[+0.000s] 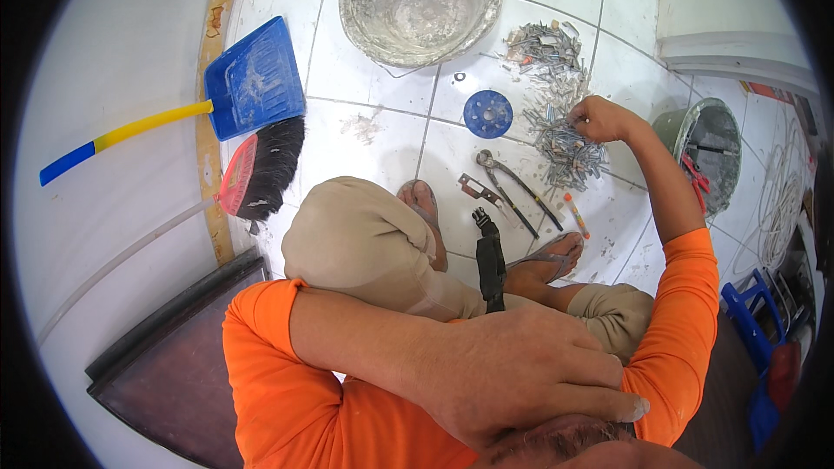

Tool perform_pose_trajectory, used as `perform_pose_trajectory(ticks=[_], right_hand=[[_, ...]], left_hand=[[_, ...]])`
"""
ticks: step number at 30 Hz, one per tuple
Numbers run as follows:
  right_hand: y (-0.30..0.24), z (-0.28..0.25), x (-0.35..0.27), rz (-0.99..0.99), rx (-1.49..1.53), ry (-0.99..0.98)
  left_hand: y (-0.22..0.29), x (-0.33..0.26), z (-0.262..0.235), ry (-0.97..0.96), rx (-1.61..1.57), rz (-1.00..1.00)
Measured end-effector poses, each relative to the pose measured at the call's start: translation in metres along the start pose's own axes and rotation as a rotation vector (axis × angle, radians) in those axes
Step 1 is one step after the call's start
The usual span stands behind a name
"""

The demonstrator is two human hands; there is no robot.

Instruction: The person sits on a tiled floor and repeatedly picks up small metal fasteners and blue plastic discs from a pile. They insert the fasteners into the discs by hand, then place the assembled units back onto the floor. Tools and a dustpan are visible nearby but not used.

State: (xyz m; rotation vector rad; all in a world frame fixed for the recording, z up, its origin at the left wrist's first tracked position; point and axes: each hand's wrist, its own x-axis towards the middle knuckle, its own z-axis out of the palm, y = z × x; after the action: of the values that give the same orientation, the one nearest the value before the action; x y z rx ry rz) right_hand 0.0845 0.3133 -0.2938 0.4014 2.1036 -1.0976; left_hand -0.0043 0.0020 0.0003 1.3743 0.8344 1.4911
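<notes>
My right hand reaches forward to a heap of loose grey nails and screws on the floor tiles. Its fingertips are pinched together at the heap's edge; what sits between them is too small to make out. Bent across my chest, my left hand is close to the camera, back upward, fingers mostly stretched and lying against my face. Its palm is hidden, and nothing held shows. Nearer me than the heap lie pincers, a flat metal plate, a blue perforated disc and a small orange tube.
A cement-crusted basin stands ahead. More small hardware and debris lies beside it. A bucket with red-handled tools is at right. At left are a blue dustpan and a broom. A black buckled strap hangs before me.
</notes>
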Motion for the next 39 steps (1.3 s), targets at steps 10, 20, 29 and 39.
perform_pose_trajectory(ticks=[10,20,29,39], right_hand=[[0.011,0.016,0.040,0.013,-0.203,0.665],[0.001,0.036,0.059,0.083,-0.273,0.696],[0.028,0.011,0.034,-0.061,-0.099,0.579],[0.030,0.032,0.027,-0.054,-0.299,0.591]], left_hand=[[0.000,0.001,0.004,0.041,-0.003,0.014],[-0.002,-0.001,0.004,0.024,0.032,0.029],[0.000,-0.001,0.003,0.018,0.025,0.025],[0.002,-0.001,0.004,-0.004,0.010,0.018]])
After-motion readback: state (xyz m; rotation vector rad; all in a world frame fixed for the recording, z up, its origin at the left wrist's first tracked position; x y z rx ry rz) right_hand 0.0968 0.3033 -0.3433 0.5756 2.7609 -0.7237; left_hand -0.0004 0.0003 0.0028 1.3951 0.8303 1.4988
